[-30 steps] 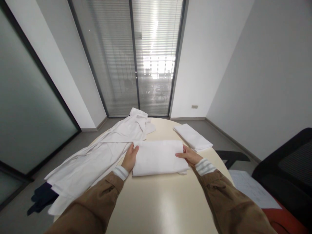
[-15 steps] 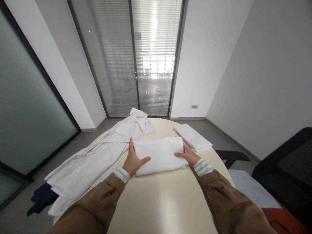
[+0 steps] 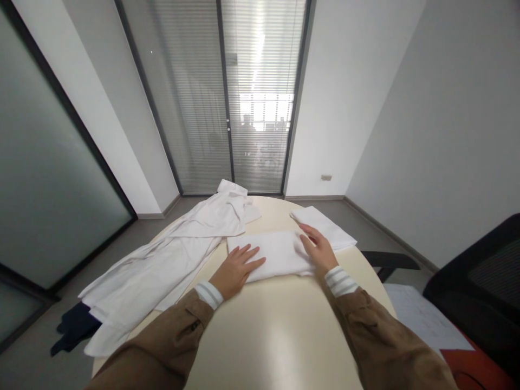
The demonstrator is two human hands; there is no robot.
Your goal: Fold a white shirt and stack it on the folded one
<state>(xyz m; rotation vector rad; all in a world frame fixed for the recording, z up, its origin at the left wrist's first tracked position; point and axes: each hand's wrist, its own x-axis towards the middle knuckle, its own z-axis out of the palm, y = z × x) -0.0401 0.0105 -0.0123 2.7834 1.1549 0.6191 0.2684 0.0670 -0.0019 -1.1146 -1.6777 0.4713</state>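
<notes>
A folded white cloth [image 3: 273,252] lies in the middle of the round cream table [image 3: 272,330]. My left hand [image 3: 238,268] rests flat on its near left part, fingers stretched out. My right hand [image 3: 317,250] lies flat on its right end, fingers extended. Both palms press on the fabric and hold nothing. A second folded white cloth [image 3: 325,227] lies just beyond my right hand, near the table's far right edge. Both arms wear brown sleeves with striped cuffs.
A long white garment [image 3: 162,260] sprawls over the table's left side and hangs off its edge. A dark cloth [image 3: 75,327] lies on the floor at the left. A black chair [image 3: 475,281] and papers [image 3: 422,319] are at the right. Glass doors with blinds stand ahead.
Both hands left the sides of the folded cloth and now lie flat on top of it. The cloth looks narrower and sits slightly farther from me.
</notes>
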